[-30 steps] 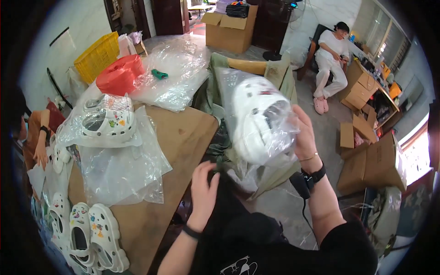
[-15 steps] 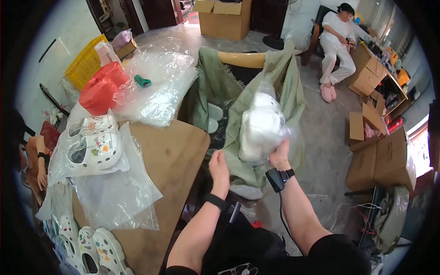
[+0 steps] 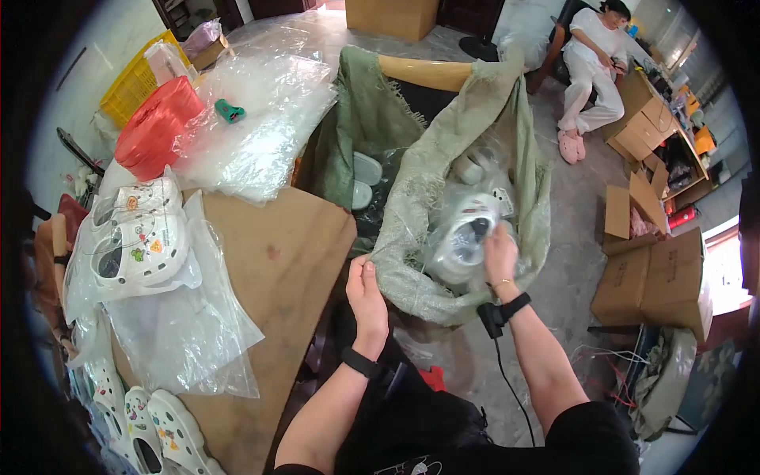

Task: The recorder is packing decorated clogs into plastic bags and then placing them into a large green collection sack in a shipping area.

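Note:
A green woven sack (image 3: pixel 408 214) hangs open in front of me, its mouth spread wide. My left hand (image 3: pixel 368 297) is closed on the sack's near rim, beside the table corner. Inside the mouth, my right hand (image 3: pixel 500 257) grips a pair of white clogs in a clear plastic bag (image 3: pixel 465 237). Other bagged pale footwear (image 3: pixel 473 168) lies behind that pair. On the table to my left, another bagged pair of white clogs (image 3: pixel 142 237) with colourful charms rests on clear plastic bags (image 3: pixel 198 340).
The brown table (image 3: pixel 277 245) holds stacked clear bags (image 3: pixel 261 134), a red twine roll (image 3: pixel 158 131) and a small green tool (image 3: pixel 229 111). Loose white clogs (image 3: pixel 170 435) lie at lower left. Cardboard boxes (image 3: pixel 653 281) stand right. A seated person (image 3: pixel 594 71) is at far right.
My right hand has lowered the bagged clogs into the sack. My left hand, earlier by the sack's edge, now holds its rim, and the sack mouth is spread wider.

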Available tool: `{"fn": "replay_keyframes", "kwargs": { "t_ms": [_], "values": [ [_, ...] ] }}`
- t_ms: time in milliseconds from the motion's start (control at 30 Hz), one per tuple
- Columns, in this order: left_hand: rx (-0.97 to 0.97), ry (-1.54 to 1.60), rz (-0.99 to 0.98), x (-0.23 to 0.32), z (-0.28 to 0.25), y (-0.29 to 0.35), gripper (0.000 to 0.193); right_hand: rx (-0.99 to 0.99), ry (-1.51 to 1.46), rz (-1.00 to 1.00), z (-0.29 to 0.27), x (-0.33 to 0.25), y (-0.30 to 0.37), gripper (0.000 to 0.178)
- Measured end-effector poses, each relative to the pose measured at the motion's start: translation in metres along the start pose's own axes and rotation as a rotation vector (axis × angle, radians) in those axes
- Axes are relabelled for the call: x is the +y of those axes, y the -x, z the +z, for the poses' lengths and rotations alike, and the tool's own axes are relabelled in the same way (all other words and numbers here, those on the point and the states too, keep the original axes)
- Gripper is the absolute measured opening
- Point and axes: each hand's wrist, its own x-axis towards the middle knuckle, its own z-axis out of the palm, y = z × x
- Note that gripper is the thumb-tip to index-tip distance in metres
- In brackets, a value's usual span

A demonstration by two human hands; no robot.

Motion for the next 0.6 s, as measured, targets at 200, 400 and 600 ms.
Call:
{"fn": "replay_keyframes", "kwargs": {
  "t_ms": [200, 400, 600],
  "values": [
    [-0.040, -0.201, 0.080, -0.003, 0.009, 0.002, 0.019, -0.549, 0.413, -0.117, 0.110, 0.041, 0.000, 0.020],
    [-0.256, 0.087, -0.267, 0.006, -0.004, 0.010, 0.035, -0.655, 0.287, -0.032, 0.123, 0.054, -0.010, 0.030],
    [-0.216, -0.281, 0.126, 0.101, -0.093, 0.032, 0.046, -0.302, -0.036, -0.203, 0.046, -0.002, -0.020, 0.018]
  ]
}}
